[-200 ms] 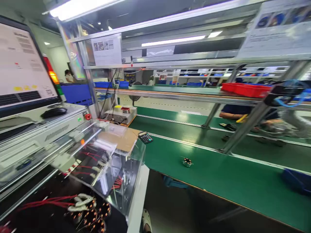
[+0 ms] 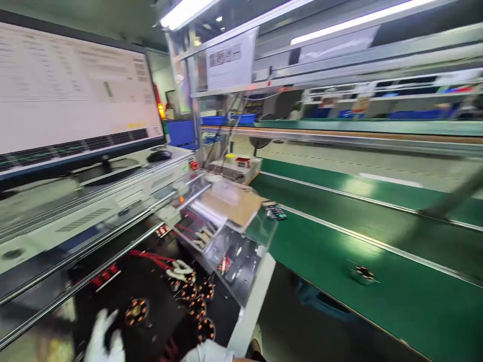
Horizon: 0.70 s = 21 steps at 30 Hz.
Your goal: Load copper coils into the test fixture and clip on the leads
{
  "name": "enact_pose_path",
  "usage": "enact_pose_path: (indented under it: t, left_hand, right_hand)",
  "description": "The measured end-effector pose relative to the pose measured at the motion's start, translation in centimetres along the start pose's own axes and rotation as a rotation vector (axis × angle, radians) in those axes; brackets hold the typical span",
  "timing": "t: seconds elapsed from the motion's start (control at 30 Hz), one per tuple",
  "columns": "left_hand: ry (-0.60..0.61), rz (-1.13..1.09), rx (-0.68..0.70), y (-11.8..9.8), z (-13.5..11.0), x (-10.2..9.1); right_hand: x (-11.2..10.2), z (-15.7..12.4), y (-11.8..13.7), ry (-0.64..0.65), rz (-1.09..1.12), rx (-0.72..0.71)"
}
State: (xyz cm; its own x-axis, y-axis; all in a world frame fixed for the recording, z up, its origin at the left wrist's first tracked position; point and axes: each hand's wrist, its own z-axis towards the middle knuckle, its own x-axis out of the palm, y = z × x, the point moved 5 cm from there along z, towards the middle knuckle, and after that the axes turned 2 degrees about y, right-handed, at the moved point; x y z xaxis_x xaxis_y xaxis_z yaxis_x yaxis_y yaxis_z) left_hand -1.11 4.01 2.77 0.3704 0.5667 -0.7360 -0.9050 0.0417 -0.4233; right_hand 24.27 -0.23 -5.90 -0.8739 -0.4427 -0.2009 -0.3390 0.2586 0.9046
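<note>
My left hand, in a white glove, hovers at the bottom left over a black fixture plate, fingers spread and holding nothing. A copper-wound stator lies on the plate just right of it. Several more stators sit in a cluster further right, with red wires and white connectors behind them. My right hand shows only as a white gloved patch at the bottom edge, beside the nearest stator; its fingers are hidden.
A clear acrylic cover stands over the fixture's right side. A large monitor and a mouse sit on the tester at left. On the green conveyor belt at right lie a single stator and a calculator.
The view has swung left and down. My gloved left hand and part of my right have come into view over the fixture plate.
</note>
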Motion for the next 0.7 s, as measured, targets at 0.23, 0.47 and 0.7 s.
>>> enact_pose_path:
  t: [0.23, 0.47, 0.7]
  left_hand:
    - [0.028, 0.074, 0.247, 0.3, -2.5, 2.1]
    - [-0.017, 0.094, 0.247, 0.5, -2.7, 2.3]
    - [-0.063, 0.185, 0.323, -0.9, -2.3, 1.9]
  right_hand:
    - [2.2, 7.9, 8.6, -0.254, 0.185, -0.086]
    - [4.8, 11.9, 9.5, 0.087, 0.038, 0.068]
    - [0.7, 12.4, 8.7, -0.171, -0.028, 0.007]
